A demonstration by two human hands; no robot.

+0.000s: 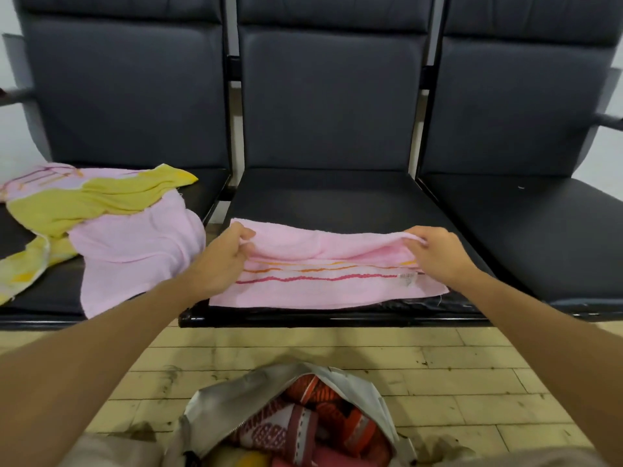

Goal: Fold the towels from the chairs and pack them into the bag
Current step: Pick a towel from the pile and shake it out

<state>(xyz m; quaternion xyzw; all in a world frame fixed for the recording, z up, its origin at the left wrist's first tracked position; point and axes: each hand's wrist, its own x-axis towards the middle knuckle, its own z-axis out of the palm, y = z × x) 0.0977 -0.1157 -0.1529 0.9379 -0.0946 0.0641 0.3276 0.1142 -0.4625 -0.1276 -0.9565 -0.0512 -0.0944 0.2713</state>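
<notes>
A pink towel (323, 284) with orange and red stripes lies on the front of the middle chair seat (330, 200), its far half folded toward me. My left hand (226, 254) pinches its upper left corner and my right hand (438, 254) pinches its upper right corner. On the left seat a plain pink towel (135, 251) and a yellow-green towel (84, 203) lie crumpled together, with a further pink striped towel (37, 180) behind them. On the floor below me stands an open silver-lined bag (242, 389) holding red and orange patterned towels (317, 419).
Three black padded chairs stand in a row; the right seat (539, 230) holds nothing. Metal armrests stick out at the far left (17, 94) and far right (606, 121). Tiled floor (472, 382) lies between the seats and the bag.
</notes>
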